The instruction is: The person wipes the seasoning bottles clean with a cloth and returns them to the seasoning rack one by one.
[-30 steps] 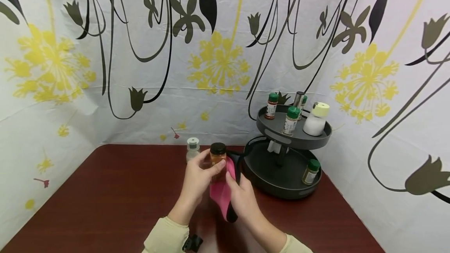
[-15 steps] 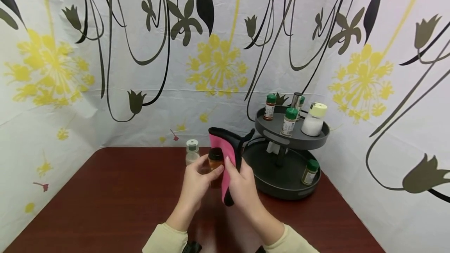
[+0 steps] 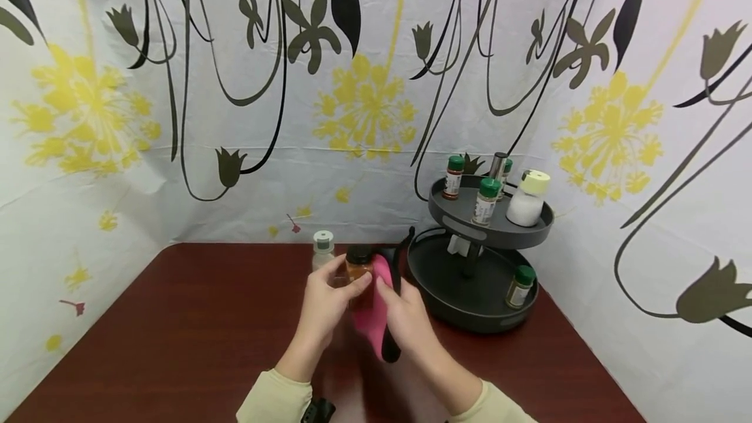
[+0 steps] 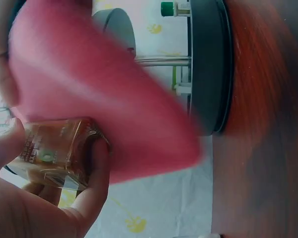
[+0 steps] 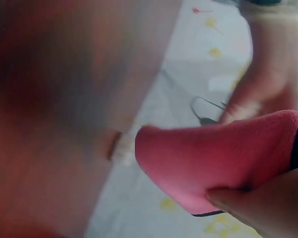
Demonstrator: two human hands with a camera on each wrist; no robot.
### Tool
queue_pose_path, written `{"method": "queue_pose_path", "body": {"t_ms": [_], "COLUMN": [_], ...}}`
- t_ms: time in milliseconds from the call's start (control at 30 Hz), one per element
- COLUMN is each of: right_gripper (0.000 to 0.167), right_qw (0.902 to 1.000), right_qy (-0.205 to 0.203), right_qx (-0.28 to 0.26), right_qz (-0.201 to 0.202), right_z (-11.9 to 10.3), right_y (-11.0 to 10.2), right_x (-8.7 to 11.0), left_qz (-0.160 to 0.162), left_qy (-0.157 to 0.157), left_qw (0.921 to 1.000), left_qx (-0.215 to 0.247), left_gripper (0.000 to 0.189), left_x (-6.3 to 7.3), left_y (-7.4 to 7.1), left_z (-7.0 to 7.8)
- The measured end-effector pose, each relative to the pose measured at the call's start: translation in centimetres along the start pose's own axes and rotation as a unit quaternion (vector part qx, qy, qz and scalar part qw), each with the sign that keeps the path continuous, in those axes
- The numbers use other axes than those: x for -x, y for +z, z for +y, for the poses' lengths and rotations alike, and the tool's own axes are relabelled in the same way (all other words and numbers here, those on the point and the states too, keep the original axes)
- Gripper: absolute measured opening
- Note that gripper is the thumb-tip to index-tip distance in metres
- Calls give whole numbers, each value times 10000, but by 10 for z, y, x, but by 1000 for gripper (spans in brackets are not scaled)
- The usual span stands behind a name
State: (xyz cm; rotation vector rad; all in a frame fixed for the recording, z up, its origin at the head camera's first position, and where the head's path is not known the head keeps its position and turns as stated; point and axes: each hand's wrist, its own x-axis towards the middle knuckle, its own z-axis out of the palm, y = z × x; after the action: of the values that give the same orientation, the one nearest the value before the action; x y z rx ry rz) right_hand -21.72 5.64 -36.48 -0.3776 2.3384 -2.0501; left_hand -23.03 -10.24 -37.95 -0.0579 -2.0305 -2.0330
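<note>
In the head view, my left hand (image 3: 322, 305) holds a small glass jar (image 3: 358, 270) with a black lid and orange-brown contents. The jar looks upright, clear of the table. From the left wrist view, fingers curl round the base of the jar (image 4: 52, 148) and the thumb presses its side. My right hand (image 3: 413, 325) grips a pink cloth (image 3: 376, 318) with a black back and edge, just right of the jar. In the right wrist view, the thumb pinches the cloth (image 5: 203, 158). The cloth lies close against the jar; how much they touch is hard to tell.
A dark two-tier rack (image 3: 437, 286) stands at the right back. Its upper tier bears several spice bottles and a yellow-capped white shaker (image 3: 527, 201); a green-capped bottle (image 3: 519, 287) is below. A white-capped clear bottle (image 3: 323, 250) stands behind my left hand on the brown table (image 3: 194, 331).
The cloth has flapped up beside the jar and then dropped back in my right hand. The jar has tilted and shifted slightly; my left hand has kept hold of it.
</note>
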Motion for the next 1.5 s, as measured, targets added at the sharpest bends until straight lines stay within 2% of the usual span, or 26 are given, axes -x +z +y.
{"method": "queue_pose_path", "body": {"t_ms": [167,300,467,600,733,967,1100,1233,1367,1500], "right_gripper": [39,40,40,41,40,34,36,36,35,32], "right_qw": [9987,9979,9989,9997,9995,9978,9962,9960,9978,9984], "right_qy": [-455,-612,-376,29,167,-626,-795,-665,-230,-27], "right_qx": [79,165,241,199,151,-12,241,535,614,541], "right_qz": [202,135,121,-153,-218,224,272,269,-46,-162], "right_z": [-26,-28,-15,-6,-9,-37,-35,-15,3,0], "right_y": [-6,-4,0,1,-2,-11,-7,1,4,2], "right_x": [-4,-1,3,5,3,-2,1,5,7,5], "left_qz": [-119,-140,17,51,42,-197,-213,-17,166,115], "left_qy": [26,40,-57,34,79,67,66,68,127,172], "left_qw": [9998,9999,9999,9997,9999,9995,9995,10000,9996,9998], "left_qx": [-138,-90,133,234,145,-218,-215,30,176,45], "left_gripper": [47,46,48,52,54,51,48,46,49,51], "left_x": [0,-1,-3,-5,-5,0,2,1,0,1], "left_y": [2,3,0,-3,-3,0,0,-2,-6,-6], "left_z": [-1,3,9,14,15,8,6,9,12,10]}}
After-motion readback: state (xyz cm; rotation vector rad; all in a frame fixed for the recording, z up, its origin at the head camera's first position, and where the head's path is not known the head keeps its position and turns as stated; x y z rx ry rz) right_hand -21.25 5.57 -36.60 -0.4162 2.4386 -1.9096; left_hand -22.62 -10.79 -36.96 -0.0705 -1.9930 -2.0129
